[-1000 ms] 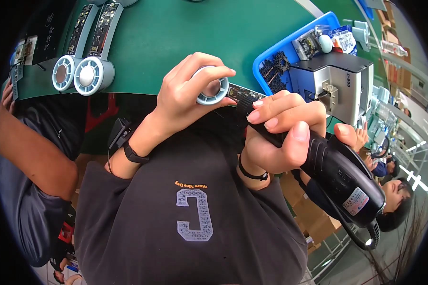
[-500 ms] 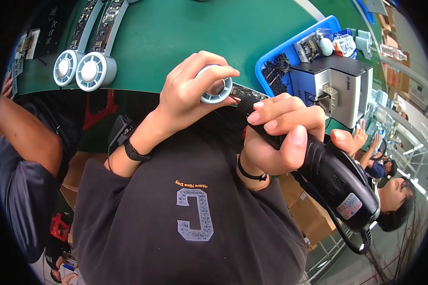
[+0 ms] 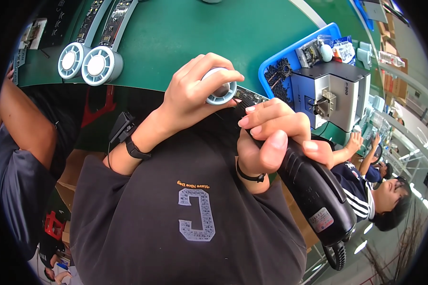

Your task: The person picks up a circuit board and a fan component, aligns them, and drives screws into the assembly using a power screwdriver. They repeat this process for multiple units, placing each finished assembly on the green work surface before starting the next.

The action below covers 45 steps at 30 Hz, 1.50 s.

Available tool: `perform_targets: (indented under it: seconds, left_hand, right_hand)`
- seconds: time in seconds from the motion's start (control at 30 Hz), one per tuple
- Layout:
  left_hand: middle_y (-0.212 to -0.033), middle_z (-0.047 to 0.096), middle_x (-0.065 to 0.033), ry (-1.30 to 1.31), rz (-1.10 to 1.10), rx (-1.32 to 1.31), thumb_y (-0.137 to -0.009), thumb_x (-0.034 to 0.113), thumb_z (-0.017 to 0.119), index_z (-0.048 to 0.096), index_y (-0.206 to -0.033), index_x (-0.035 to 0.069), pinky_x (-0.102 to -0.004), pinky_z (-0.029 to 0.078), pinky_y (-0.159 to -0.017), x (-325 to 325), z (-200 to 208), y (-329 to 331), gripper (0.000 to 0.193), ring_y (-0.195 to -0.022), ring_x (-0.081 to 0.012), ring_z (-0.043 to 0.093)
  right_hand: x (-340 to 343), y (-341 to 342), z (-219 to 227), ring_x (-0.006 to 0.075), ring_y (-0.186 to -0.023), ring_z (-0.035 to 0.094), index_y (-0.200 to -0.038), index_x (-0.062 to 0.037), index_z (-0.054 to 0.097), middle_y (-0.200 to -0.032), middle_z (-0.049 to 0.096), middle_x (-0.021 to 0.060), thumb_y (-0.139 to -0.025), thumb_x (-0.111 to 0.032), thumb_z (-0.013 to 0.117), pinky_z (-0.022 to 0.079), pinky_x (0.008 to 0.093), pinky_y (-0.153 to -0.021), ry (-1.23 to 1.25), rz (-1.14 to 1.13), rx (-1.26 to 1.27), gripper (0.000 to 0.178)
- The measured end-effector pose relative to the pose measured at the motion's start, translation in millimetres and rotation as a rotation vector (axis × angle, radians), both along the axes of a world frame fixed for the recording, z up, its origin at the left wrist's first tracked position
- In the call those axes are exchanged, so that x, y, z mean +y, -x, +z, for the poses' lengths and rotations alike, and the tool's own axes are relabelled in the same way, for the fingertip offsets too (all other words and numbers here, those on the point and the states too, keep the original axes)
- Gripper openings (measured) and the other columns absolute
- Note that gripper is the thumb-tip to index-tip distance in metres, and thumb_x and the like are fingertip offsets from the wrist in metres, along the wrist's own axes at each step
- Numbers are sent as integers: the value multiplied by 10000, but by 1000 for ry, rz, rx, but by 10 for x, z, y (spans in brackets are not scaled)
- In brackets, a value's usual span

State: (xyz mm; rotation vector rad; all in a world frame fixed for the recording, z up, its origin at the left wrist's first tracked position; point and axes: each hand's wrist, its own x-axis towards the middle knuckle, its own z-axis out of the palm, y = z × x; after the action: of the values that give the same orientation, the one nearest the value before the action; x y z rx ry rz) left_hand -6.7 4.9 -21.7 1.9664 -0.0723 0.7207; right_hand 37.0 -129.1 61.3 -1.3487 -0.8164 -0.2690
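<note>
My left hand (image 3: 188,92) is closed around the round, pale blue vented end of a device (image 3: 222,96) held near the table's front edge. A strip of exposed circuit board (image 3: 252,95) runs from that end toward my right hand. My right hand (image 3: 283,130) grips a black corded electric screwdriver (image 3: 316,190), slanting from lower right up toward the device. Its tip lies near the board, hidden by my fingers, so contact cannot be made out. Two similar devices, one nearer (image 3: 102,66) and one at its left (image 3: 71,61), lie at the upper left, boards exposed.
A blue tray (image 3: 266,64) with black screws and small bags stands on the green table (image 3: 190,28). Beside it is a grey-and-black box-shaped machine (image 3: 335,90). A person's arm (image 3: 28,123) is close on my left; another person (image 3: 366,194) sits at the right.
The screwdriver's rear end has swung down and to the left, my right hand turning with it. The left hand and the device have shifted slightly right in the picture.
</note>
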Motion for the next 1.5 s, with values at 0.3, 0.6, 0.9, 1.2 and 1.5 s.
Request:
perform_targets:
  seconds: [0.3, 0.6, 0.9, 1.2, 1.5]
  left_hand:
    - [-1058, 679, -52, -3, -4, 94, -702, 125, 916, 727, -1073, 125, -403, 577, -775, -3, 160, 87, 416, -914, -287, 701]
    - [-1076, 653, -48, -341, -30, 162, -738, 136, 897, 730, -1075, 137, -424, 558, -873, 105, 483, 143, 377, -938, -293, 686]
    - [-1184, 640, -71, -594, 286, 243, -787, 196, 883, 746, -1143, 152, -453, 539, -877, 490, 539, -120, 384, -1109, -316, 632]
    - [-1297, 663, -102, -684, 402, 205, -908, 345, 822, 715, -1291, 123, -475, 546, -919, 577, 941, -951, 456, -1128, -334, 661]
    - [-1074, 729, -124, -704, 272, 397, -973, 222, 746, 722, -1293, 108, -449, 559, -916, 718, 829, -1311, 340, -1088, -341, 693]
  right_hand:
    - [-50, -72, -125, 199, -464, 522, -1246, -207, 312, -688, 526, 99, -978, -62, 608, 540, 352, -474, 32, 87, -6, 424]
    - [1, 20, 18, 221, -488, 543, -1227, -131, 391, -694, 538, 99, -967, -81, 619, 537, 373, -507, -68, 0, 86, 349]
    - [-486, 15, 103, 267, -565, 629, -1377, -112, 359, -744, 606, 147, -930, -1, 641, 605, 403, -609, -481, -117, 119, 539]
    - [-764, -85, -38, 241, -515, 579, -1377, -77, 378, -712, 566, 129, -911, -6, 577, 576, 368, -543, -306, -203, 154, 511]
    - [-870, -252, -79, 229, -489, 556, -1373, -43, 383, -700, 557, 127, -894, 25, 545, 567, 360, -517, -218, -311, 157, 510]
